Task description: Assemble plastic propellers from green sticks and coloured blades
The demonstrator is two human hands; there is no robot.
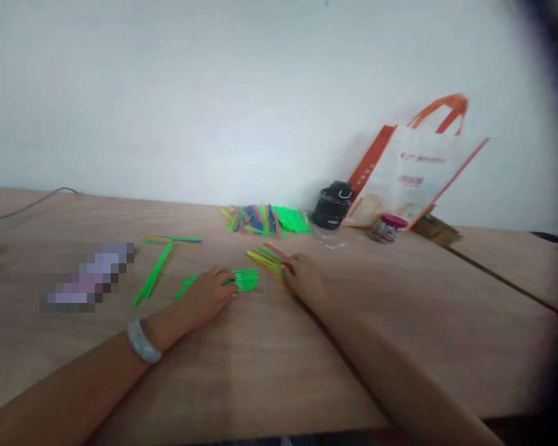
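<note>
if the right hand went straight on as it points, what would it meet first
Most likely the yellow and pink strips at the tip of the right hand; beyond them perhaps the multicoloured pile, though depth is hard to judge.

Looking forward and down from the person's head, above the near side of the pale brown wooden table (260, 384). Facing the plain white wall (190, 105) on the far side, tilted slightly. Near enough to show the bare left hand (209, 291) and bare right hand (305, 280) mid-table, wide enough to reach the white-and-orange carrier bag (428, 167) at far right. Darkened along the right edge.
</note>
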